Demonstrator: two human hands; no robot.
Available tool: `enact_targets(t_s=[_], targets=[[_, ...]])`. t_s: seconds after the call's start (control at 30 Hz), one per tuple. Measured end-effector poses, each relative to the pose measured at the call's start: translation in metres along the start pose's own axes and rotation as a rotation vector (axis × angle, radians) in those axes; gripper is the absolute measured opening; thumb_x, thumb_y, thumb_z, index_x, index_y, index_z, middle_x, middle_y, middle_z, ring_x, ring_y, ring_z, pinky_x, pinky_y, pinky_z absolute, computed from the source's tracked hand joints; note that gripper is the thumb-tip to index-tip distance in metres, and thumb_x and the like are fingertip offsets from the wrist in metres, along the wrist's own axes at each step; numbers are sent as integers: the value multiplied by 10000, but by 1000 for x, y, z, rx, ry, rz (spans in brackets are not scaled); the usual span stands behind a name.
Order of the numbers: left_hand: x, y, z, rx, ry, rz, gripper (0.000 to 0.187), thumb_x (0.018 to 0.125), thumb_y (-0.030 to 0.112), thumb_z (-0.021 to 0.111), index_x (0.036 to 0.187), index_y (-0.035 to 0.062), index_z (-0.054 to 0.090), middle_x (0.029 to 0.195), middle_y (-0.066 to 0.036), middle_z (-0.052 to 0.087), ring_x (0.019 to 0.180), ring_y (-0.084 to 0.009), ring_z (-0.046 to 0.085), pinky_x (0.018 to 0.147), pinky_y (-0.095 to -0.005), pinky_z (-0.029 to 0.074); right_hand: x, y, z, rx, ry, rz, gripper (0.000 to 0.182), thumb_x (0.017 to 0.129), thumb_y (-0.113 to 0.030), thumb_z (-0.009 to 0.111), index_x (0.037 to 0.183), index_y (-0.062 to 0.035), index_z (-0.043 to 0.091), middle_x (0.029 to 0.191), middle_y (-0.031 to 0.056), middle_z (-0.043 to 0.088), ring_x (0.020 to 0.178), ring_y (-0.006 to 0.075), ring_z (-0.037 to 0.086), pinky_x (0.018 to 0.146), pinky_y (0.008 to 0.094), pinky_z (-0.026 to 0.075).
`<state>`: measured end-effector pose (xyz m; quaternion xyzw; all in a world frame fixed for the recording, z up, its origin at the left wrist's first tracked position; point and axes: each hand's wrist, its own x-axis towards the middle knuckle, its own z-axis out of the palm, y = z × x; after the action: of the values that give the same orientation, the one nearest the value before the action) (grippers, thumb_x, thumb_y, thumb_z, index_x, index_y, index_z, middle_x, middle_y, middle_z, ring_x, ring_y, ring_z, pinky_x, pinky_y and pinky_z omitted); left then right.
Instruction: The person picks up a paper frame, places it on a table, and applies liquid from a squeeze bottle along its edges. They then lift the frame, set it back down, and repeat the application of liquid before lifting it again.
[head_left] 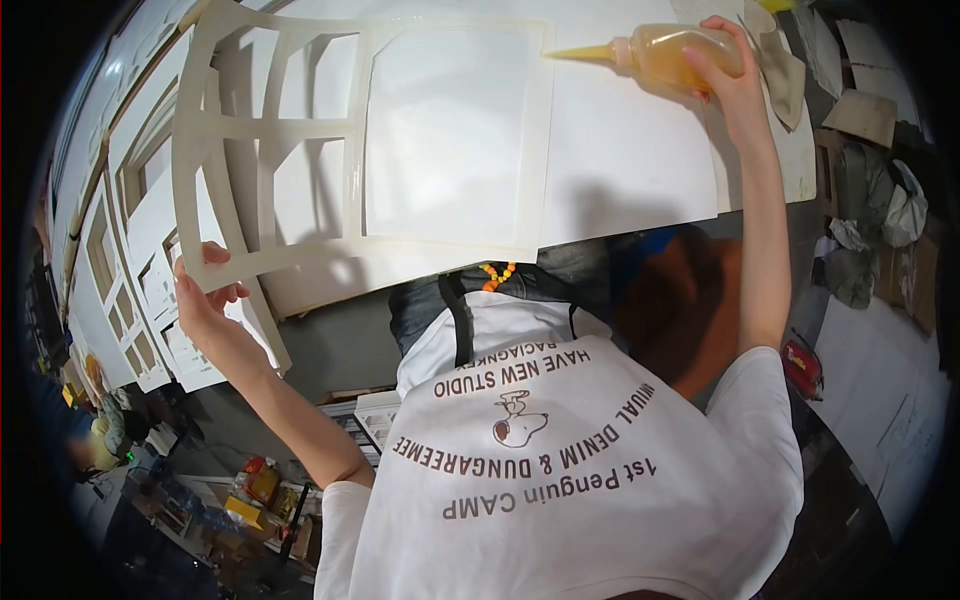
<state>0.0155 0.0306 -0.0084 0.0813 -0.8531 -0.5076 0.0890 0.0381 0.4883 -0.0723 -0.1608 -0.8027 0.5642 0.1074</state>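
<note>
My left hand [212,305] pinches the near left corner of a thin off-white frame panel [357,190] with several cut-out openings. That corner bends up off the white board [630,160] beneath, while the panel's right part lies flat. In my right hand [728,70] is a squeeze bottle [665,55] of amber liquid, tipped onto its side. Its long yellow nozzle [580,52] points left, and the tip is at the panel's far right edge; whether it touches cannot be made out. A wet-looking shine runs along the panel's middle bar.
More cut-out white panels [125,290] are stacked on the left. A crumpled beige cloth [780,65] lies beside my right hand. Boxes and bags [885,205] sit at the far right, and clutter [255,495] covers a low area at lower left.
</note>
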Motion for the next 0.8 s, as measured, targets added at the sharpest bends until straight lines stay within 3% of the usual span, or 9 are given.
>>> enact_targets(t_s=[0.13,0.23,0.27,0.4,0.5,0.53,0.63,0.77,0.8], targets=[[0,0,2,-1,-14,12,383,899,352,287,789,66,517,795,-6,498,616,-101,371,586,-254,341,-33,-9,3,-2,-63,42,372,741,-144,687,1049,-135,479,833,-6,546,636,48,491,486,176,377],[-1,0,2,-9,-21,21,386,900,350,288,792,61,520,797,-9,502,616,-101,374,586,-254,345,-56,-11,3,-18,-172,57,403,744,-117,663,1084,-156,449,869,-3,540,704,51,505,479,154,384],[-1,-1,2,-12,-23,23,387,900,349,288,793,59,521,798,-10,503,616,-101,375,586,-255,346,-66,-17,6,11,-165,73,360,734,-98,681,1023,-129,468,807,-18,530,649,40,499,483,164,392],[-1,-3,0,-19,-27,18,394,899,361,300,828,51,533,806,-18,518,611,-99,378,583,-255,351,-97,-25,11,95,-242,139,379,722,-70,687,1020,-117,458,890,-1,507,775,71,520,544,183,439],[1,-7,-2,-33,-37,18,411,895,388,324,893,44,550,815,-24,544,599,-94,382,578,-256,356,-118,-22,17,170,-272,91,390,711,-72,701,1013,-102,456,883,1,504,777,74,520,568,189,442],[1,-8,-2,-33,-39,18,414,895,391,325,894,44,551,816,-24,545,598,-94,385,578,-255,357,-121,-12,18,114,-292,-22,428,698,-80,718,1029,-94,446,877,2,501,789,75,520,581,188,441],[1,-9,-2,-29,-41,18,415,894,396,329,887,45,549,809,-24,544,596,-93,393,580,-252,359,-129,-17,15,259,-213,159,453,698,-72,711,1057,-98,435,907,10,494,814,76,518,581,187,441],[3,-9,-6,0,-43,5,424,902,379,302,860,50,565,820,-17,523,632,-97,405,584,-256,354,-127,-23,17,206,56,115,452,702,-63,688,1069,-100,427,971,26,479,846,90,518,618,189,446],[3,-8,-4,-29,-1,-7,446,897,397,292,913,48,570,808,-16,526,612,-90,396,560,-242,339,-127,-21,16,173,19,72,455,702,-68,688,1073,-100,426,974,25,479,861,95,516,640,193,445]])
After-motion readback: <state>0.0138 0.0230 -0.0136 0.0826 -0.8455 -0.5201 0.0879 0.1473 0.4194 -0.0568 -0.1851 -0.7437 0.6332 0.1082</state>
